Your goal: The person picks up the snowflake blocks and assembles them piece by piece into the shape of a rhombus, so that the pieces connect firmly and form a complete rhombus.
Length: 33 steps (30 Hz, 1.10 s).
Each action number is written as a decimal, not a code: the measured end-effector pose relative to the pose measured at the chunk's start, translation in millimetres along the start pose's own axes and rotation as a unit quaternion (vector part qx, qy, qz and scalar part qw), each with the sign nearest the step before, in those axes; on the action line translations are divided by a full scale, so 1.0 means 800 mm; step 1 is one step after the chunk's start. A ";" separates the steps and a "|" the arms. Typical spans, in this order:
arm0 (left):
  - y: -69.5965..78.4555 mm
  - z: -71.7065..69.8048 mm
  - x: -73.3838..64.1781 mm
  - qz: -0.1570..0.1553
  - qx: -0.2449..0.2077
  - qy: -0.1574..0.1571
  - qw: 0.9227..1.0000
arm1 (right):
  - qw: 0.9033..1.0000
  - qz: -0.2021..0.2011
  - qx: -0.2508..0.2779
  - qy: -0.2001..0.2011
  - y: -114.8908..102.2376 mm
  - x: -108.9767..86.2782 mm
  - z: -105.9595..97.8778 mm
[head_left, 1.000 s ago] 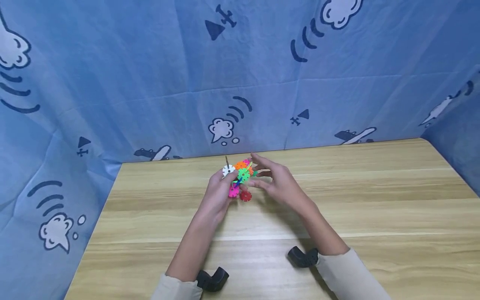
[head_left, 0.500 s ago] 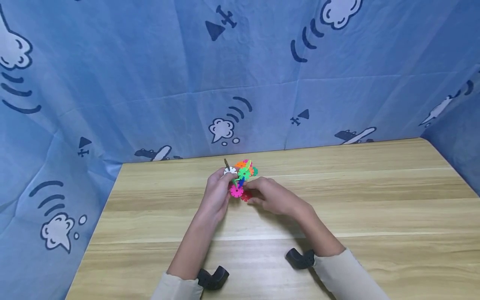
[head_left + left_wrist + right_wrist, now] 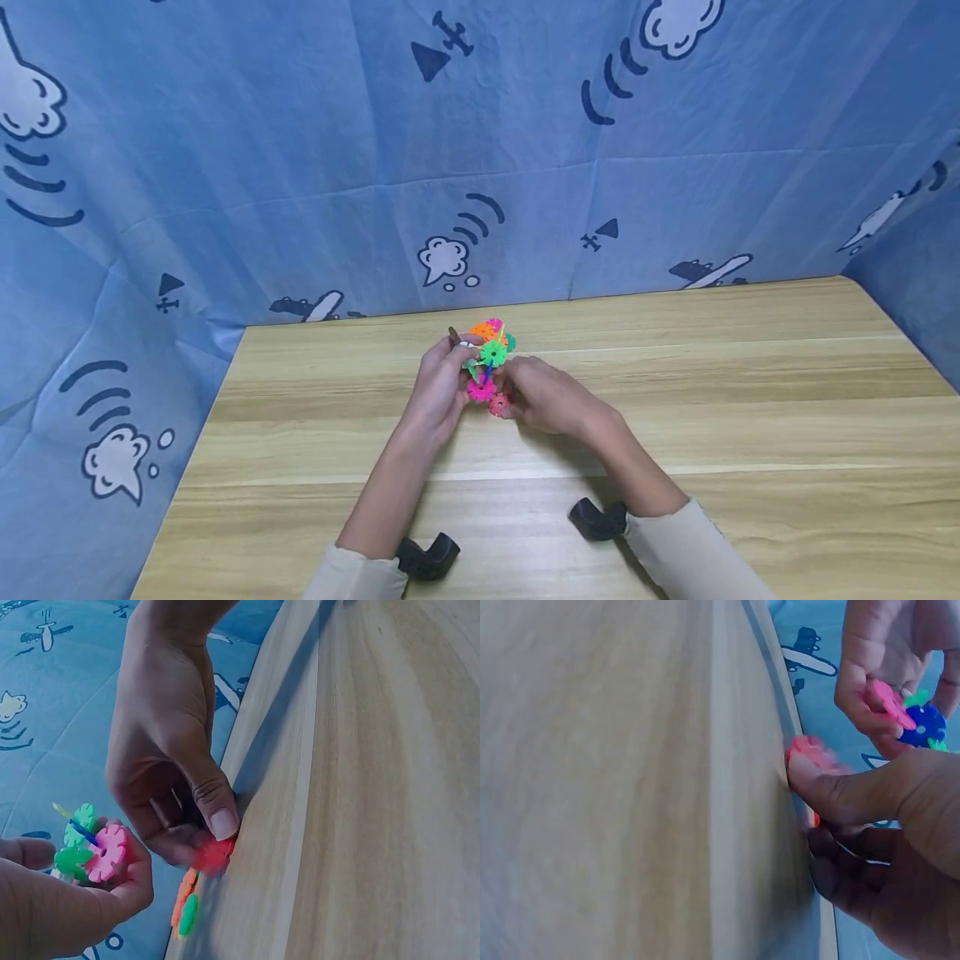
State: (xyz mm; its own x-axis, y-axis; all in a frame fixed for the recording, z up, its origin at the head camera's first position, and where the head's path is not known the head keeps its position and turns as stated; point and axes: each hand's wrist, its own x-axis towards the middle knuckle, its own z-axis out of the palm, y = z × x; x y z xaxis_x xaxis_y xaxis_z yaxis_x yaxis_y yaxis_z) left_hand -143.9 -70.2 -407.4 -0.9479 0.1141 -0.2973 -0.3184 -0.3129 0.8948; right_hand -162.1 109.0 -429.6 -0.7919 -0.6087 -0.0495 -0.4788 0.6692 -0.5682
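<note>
My left hand point(image 3: 438, 379) holds a joined cluster of small notched plastic discs. A pink disc point(image 3: 106, 853), a green disc point(image 3: 493, 354) and a blue disc point(image 3: 924, 725) show in it, and a brown disc point(image 3: 453, 336) stands edge-on by the fingers. Part of a white disc is hidden under the thumb. My right hand point(image 3: 555, 396) pinches a red disc point(image 3: 214, 855) between thumb and fingers, blurred in both wrist views. In the head view this red disc lies just below the pink one, close over the table.
Beyond the hands, orange discs point(image 3: 483, 332), a small pink disc point(image 3: 494, 324) and a teal-green disc point(image 3: 512, 342) sit on the wooden table point(image 3: 712, 400). A blue printed cloth point(image 3: 480, 150) hangs behind. Black curved wrist mounts point(image 3: 429, 557) stick out at both sleeves.
My right hand has come down from beside the cluster to the red disc, gripped it and shifted it slightly right and nearer. My left hand has tilted the cluster, covering more of the white disc.
</note>
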 end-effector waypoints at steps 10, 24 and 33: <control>0.001 -0.001 -0.003 -0.027 0.003 -0.050 0.998 | 0.993 0.060 0.075 0.068 0.007 -0.004 -0.015; 0.003 0.001 -0.007 -0.044 0.058 -0.090 0.993 | 0.974 0.085 0.160 0.139 0.010 -0.008 -0.031; 0.003 0.001 -0.008 -0.058 0.100 -0.084 0.990 | 0.959 0.066 0.218 0.169 0.008 -0.008 -0.036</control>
State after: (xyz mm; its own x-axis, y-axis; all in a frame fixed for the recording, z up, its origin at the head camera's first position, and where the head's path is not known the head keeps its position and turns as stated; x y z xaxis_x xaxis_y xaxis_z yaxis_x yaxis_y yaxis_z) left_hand -138.7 -70.8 -402.9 -0.8849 0.2989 -0.3573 -0.4008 -0.0977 0.9109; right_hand -170.9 129.3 -408.9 -0.9475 -0.3090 0.0824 -0.2205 0.4445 -0.8682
